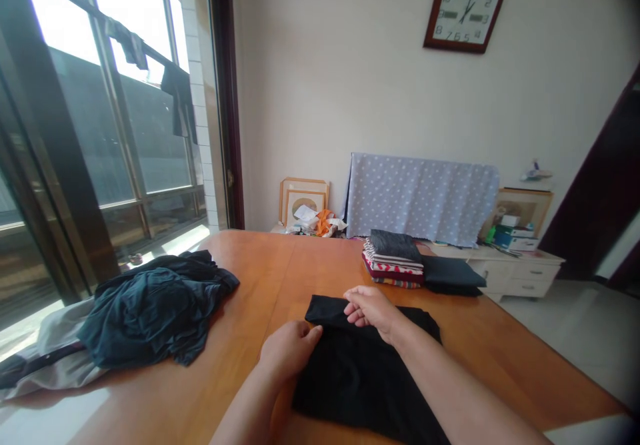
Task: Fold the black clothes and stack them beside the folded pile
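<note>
A black garment (363,372) lies partly folded on the wooden table in front of me, with a folded-over band along its far edge. My left hand (290,350) is closed at the garment's left edge, thumb on top and the other fingers mostly hidden. Over the far band is my right hand (371,310), its fingers curled in and thumb and forefinger brought together. Whether anything sits in that pinch is too small to make out. The kind of garment does not show.
Left on the table (250,278) lies a heap of dark crumpled clothes (150,312) over a grey garment (65,338). Beyond my right hand stand a stack of folded clothes (393,258) and folded black clothes (453,275). A low white cabinet (527,275) is behind.
</note>
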A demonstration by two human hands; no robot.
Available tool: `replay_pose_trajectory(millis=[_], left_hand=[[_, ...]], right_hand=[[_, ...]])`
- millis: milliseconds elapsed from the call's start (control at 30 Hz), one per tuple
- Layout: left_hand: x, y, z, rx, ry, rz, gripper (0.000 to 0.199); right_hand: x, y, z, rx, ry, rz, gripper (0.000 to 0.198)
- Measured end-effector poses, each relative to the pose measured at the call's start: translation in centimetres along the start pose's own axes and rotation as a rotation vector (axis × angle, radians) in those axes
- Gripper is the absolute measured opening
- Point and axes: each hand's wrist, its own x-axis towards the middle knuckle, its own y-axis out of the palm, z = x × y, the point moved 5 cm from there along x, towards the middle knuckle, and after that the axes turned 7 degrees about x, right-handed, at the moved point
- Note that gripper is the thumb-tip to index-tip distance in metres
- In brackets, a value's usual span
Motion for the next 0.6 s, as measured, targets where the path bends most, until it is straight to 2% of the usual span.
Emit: replay_pose_trajectory(millis=[100,167,267,333,400,500,600], left_hand=[[-0.3,0.8,-1.5,-0.097,0.126,0.042,0.023],[-0.5,1.1,-2.1,-0.235,0.154,0.056,0.015],[-0.4,1.4,-1.5,-0.394,0.023,0.112,0.015],[-0.2,1.7,-0.3,-0.394,-0.105,0.144,0.013],[0.1,1.7,0.8,-0.343,-0.177,0.144,0.012],[0.5,1.6,1.7,-0.296,-0.178,0.125,0.015],[0.2,1.3,1.5,-0.261,-0.135,0.124,0.034]], right_hand=[[-1.7,0.0,-0.6,-0.008,-0.015,0.044,0.032],[-2.8,-0.2,-0.8,-0.036,-0.028,0.05,0.034],[-4.4,-1.0,-0.9,-0.074,-0.053,0.036,0.036],[-5.7,-1.8,-0.9,-0.08,-0.067,0.006,0.037],[-7.0,-2.8,-1.1,-0.096,-0.083,-0.048,0.038],[-9.4,-4.2,-1.9,-0.126,-0.158,-0.134,0.037],[-12.2,-5.5,-3.4,-0.187,-0.245,-0.205,0.036]])
